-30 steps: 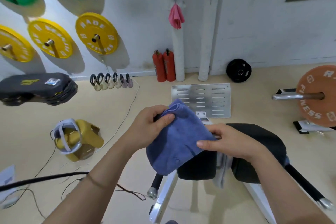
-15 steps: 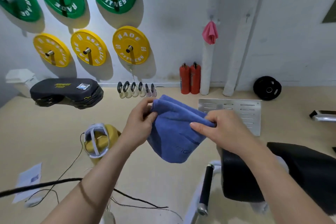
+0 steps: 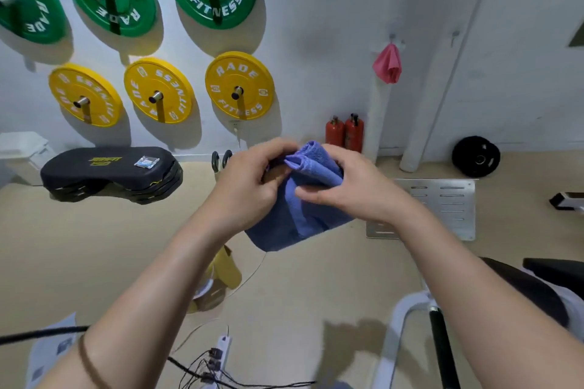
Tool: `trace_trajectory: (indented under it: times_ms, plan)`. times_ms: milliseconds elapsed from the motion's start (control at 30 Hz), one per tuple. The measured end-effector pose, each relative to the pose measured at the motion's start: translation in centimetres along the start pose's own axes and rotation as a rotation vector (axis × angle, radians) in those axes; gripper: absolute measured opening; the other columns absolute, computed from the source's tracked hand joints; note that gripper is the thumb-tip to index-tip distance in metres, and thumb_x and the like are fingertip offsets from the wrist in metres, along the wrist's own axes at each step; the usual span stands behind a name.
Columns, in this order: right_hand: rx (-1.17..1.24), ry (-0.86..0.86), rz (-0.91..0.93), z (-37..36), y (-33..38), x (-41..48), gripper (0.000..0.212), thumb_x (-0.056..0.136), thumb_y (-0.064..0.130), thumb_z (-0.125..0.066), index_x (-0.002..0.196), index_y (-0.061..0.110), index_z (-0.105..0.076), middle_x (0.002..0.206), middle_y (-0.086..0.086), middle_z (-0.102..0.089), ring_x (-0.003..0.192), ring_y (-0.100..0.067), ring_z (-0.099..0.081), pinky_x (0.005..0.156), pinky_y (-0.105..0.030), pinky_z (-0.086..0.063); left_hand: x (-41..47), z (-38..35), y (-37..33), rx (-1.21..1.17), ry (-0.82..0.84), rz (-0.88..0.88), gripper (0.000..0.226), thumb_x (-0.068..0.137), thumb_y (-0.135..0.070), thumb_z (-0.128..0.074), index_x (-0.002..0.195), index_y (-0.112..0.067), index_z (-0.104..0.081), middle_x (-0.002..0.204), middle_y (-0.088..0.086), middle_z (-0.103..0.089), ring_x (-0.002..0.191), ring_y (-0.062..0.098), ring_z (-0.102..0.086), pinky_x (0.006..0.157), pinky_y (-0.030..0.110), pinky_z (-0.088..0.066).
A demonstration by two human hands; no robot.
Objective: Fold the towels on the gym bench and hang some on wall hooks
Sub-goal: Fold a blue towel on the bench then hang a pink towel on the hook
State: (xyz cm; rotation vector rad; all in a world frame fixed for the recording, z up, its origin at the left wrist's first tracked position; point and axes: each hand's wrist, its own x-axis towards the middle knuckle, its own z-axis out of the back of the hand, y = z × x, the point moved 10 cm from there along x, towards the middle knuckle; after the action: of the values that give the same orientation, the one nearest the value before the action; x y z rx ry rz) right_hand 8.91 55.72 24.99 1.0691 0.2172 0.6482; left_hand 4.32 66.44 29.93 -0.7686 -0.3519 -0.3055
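A folded blue towel (image 3: 303, 215) hangs in the air in front of me, bunched at its top. My left hand (image 3: 249, 186) grips its upper left part, and my right hand (image 3: 350, 186) pinches the gathered top edge from the right. On the white wall, a pink towel (image 3: 388, 65) hangs from a hook (image 3: 392, 38). A second hook (image 3: 455, 36) to its right is bare. The black gym bench (image 3: 537, 290) is at the lower right, behind my right forearm.
Green and yellow weight plates (image 3: 239, 88) hang on the wall at left. Below are a black step platform (image 3: 110, 174), two red extinguishers (image 3: 345, 133), a black plate (image 3: 475, 156) and a metal floor plate (image 3: 442, 205). A power strip with cables (image 3: 218, 354) lies near my feet.
My view has turned away from the bench toward the wall. Both hands have come closer together and gathered the blue towel's top edge into a bunch.
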Motion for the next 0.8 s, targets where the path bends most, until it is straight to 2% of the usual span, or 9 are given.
trace_trajectory:
  times_ms: [100, 167, 267, 400, 500, 567, 667, 767, 800]
  plan:
    - [0.046, -0.133, -0.024, 1.1, -0.7, 1.8, 0.015, 0.081, 0.035, -0.072, 0.091, 0.026, -0.067, 0.074, 0.013, -0.064, 0.07, -0.001, -0.058, 0.069, -0.028, -0.048, 1.7, 0.4, 1.6, 0.118, 0.001, -0.03, 0.022, 0.093, -0.025, -0.046, 0.112, -0.03, -0.057, 0.101, -0.016, -0.064, 0.095, 0.008, -0.058, 0.079, 0.027, -0.046]
    - [0.064, -0.146, -0.016, 1.8, -0.8, 2.6, 0.014, 0.083, 0.034, -0.07, 0.093, 0.023, -0.068, 0.078, 0.011, -0.066, 0.072, -0.001, -0.06, 0.07, -0.024, -0.049, 2.7, 0.6, 4.2, 0.126, -0.005, 0.048, 0.024, 0.095, -0.04, -0.04, 0.106, -0.027, -0.058, 0.093, -0.01, -0.066, 0.087, 0.012, -0.059, 0.073, 0.033, -0.047]
    - [0.066, -0.14, -0.016, 2.6, -1.2, 4.7, 0.014, 0.09, 0.034, -0.062, 0.097, 0.024, -0.067, 0.083, 0.011, -0.067, 0.075, -0.001, -0.06, 0.07, -0.022, -0.048, 4.5, 0.5, 6.9, 0.198, -0.025, 0.059, 0.038, 0.096, -0.044, -0.03, 0.086, -0.016, -0.053, 0.074, -0.003, -0.057, 0.071, 0.019, -0.053, 0.062, 0.036, -0.038]
    - [-0.025, -0.107, 0.012, 4.1, -3.2, 8.8, 0.016, 0.095, 0.038, -0.053, 0.104, 0.032, -0.064, 0.094, 0.012, -0.067, 0.089, -0.008, -0.062, 0.083, -0.034, -0.049, 8.7, 0.3, 8.4, 0.328, -0.06, 0.01, 0.039, 0.095, -0.044, -0.026, 0.086, -0.015, -0.051, 0.074, -0.004, -0.052, 0.069, 0.02, -0.045, 0.06, 0.032, -0.026]
    - [0.151, -0.031, -0.016, 5.8, -6.2, 12.8, 0.018, 0.098, 0.029, -0.05, 0.11, 0.028, -0.063, 0.096, 0.012, -0.067, 0.089, -0.005, -0.062, 0.081, -0.027, -0.049, 13.4, -1.1, 10.7, 0.313, 0.004, -0.002, 0.038, 0.097, -0.045, -0.031, 0.084, -0.017, -0.053, 0.073, -0.005, -0.056, 0.067, 0.016, -0.048, 0.058, 0.035, -0.032]
    - [0.228, -0.016, -0.04, 7.8, -8.6, 15.9, 0.02, 0.099, 0.023, -0.051, 0.114, 0.025, -0.063, 0.1, 0.009, -0.069, 0.093, -0.005, -0.064, 0.082, -0.026, -0.051, 17.3, -2.6, 13.3, 0.27, 0.054, 0.053, 0.045, 0.096, -0.051, -0.032, 0.078, -0.016, -0.054, 0.069, 0.0, -0.059, 0.066, 0.017, -0.052, 0.061, 0.04, -0.039]
    - [0.197, -0.031, -0.038, 12.3, -12.0, 21.0, 0.021, 0.096, 0.018, -0.054, 0.113, 0.023, -0.064, 0.106, 0.002, -0.07, 0.101, -0.015, -0.066, 0.093, -0.04, -0.051, 23.9, -5.6, 16.9, 0.209, 0.122, 0.175, 0.056, 0.091, -0.063, -0.035, 0.081, -0.014, -0.061, 0.076, 0.006, -0.064, 0.072, 0.019, -0.058, 0.067, 0.043, -0.046]
    - [-0.002, -0.056, -0.015, 17.4, -14.0, 25.1, 0.02, 0.086, 0.028, -0.055, 0.103, 0.023, -0.064, 0.098, 0.003, -0.069, 0.098, -0.018, -0.064, 0.092, -0.047, -0.049, 30.1, -9.7, 18.0, 0.057, 0.273, 0.207, 0.025, 0.088, -0.049, -0.058, 0.104, -0.031, -0.061, 0.096, -0.008, -0.068, 0.089, 0.006, -0.062, 0.081, 0.033, -0.052]
    - [-0.057, -0.041, -0.004, 18.9, -14.3, 26.3, 0.017, 0.086, 0.028, -0.055, 0.1, 0.023, -0.063, 0.095, 0.005, -0.068, 0.095, -0.016, -0.063, 0.09, -0.047, -0.05, 31.9, -10.7, 17.6, -0.034, 0.297, 0.203, 0.033, 0.084, -0.045, -0.065, 0.115, -0.037, -0.056, 0.106, -0.014, -0.066, 0.098, 0.0, -0.06, 0.087, 0.026, -0.05]
